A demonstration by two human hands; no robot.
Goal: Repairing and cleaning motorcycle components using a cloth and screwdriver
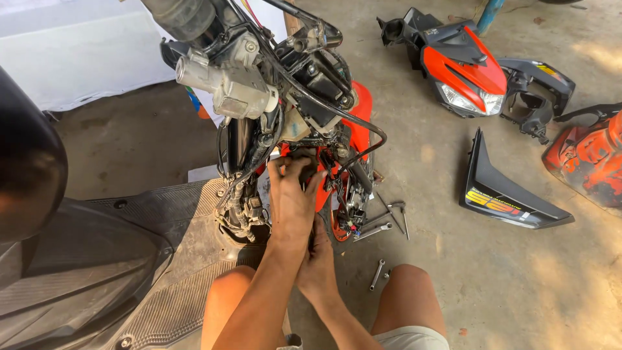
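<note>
- The right hand (319, 259) sits lowest, tucked under the other wrist with its fingers reaching up into the frame; whether it grips anything cannot be told.
- The left hand (290, 194) is above it, fingers curled narrowly against the black wiring and brackets (324, 159) behind the steering column.
- The stripped orange-and-black scooter front (285, 97) stands nearly upright, its long axis tilting up-left, facing away.
- Several steel spanners (382, 220) lie on the concrete floor (453, 279) just right.
- Farther right lies a red-and-black headlight cowl (463, 68).
</note>
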